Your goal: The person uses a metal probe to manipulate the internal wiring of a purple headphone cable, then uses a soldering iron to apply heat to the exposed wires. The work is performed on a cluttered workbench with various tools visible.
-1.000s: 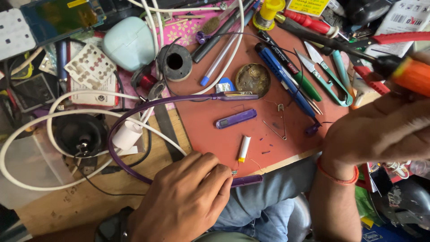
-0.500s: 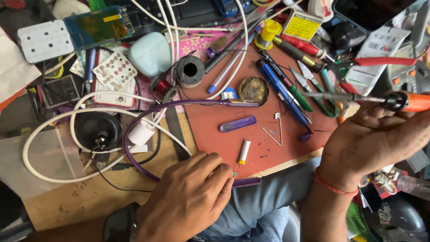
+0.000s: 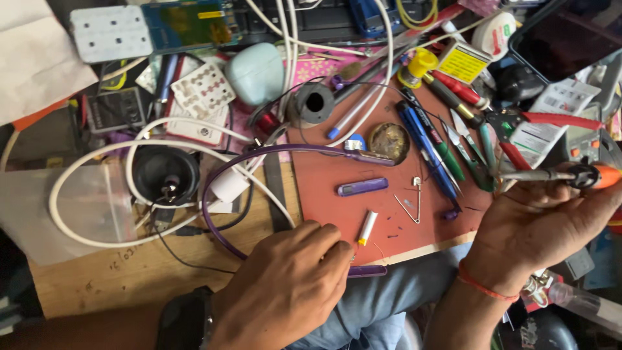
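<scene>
Right hand (image 3: 544,227) now grips the orange-handled tool (image 3: 586,175) lower; left hand (image 3: 291,285) pinches the purple cable (image 3: 220,220) by the bench (image 3: 97,279) edge.

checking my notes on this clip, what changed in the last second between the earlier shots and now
The right hand drew in from the right edge toward the red mat, soldering iron kept in its grip. The left hand stayed at the mat's near edge on the purple cable. Tools on the mat stayed put.

A wooden bench (image 3: 129,272) was seen under even light, overlaid by a red mat (image 3: 324,175) and crowded with clutter.
</scene>
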